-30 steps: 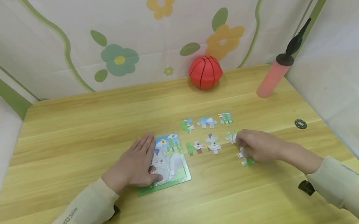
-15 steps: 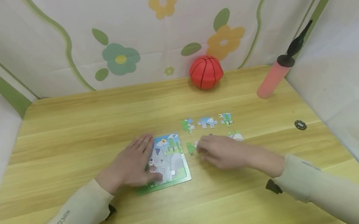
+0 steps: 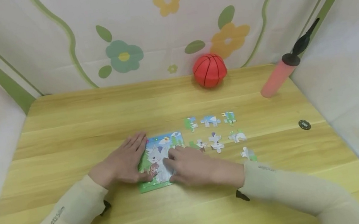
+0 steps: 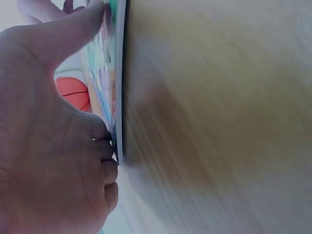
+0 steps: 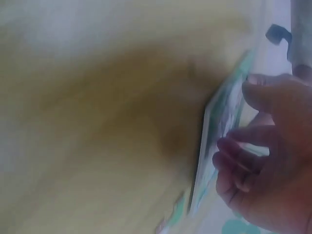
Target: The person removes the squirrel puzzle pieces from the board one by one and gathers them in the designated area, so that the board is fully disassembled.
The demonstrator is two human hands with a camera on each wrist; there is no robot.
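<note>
- Fingers (image 3: pixel 136 141) of the left hand (image 3: pixel 121 167) lie straight and flat across the left side of the puzzle board (image 3: pixel 159 160), thumb pressing down near its front edge; the left wrist view shows the thumb tip on the board's rim.
- Right hand (image 3: pixel 190 167) sits on the board's right half, fingers (image 3: pixel 175 152) loosely bent onto the picture; whether they pinch a piece underneath, I cannot tell, the hand covers that spot.
- Both hands almost meet over the grey animal printed on the board, and between them they hide much of it.
- Puzzle board lies flat on the wooden table (image 3: pixel 95 113), just in front of centre, green border showing at its front left corner.
- Right beside the board, loose puzzle pieces (image 3: pixel 216 142) are spread in two short rows, each piece apart from its neighbours.
- One stray piece (image 3: pixel 247 153) lies alone nearer the front, just past the right sleeve (image 3: pixel 294 191).
- Farther back, a red ball (image 3: pixel 209 70) rests against the flowered cloth wall (image 3: pixel 152 26).
- Off to the right, a pink pump (image 3: pixel 277 75) with a black top leans at the table's edge against the side wall.
- Small dark disc (image 3: pixel 304 124) sits near the right edge, well apart from everything else.
</note>
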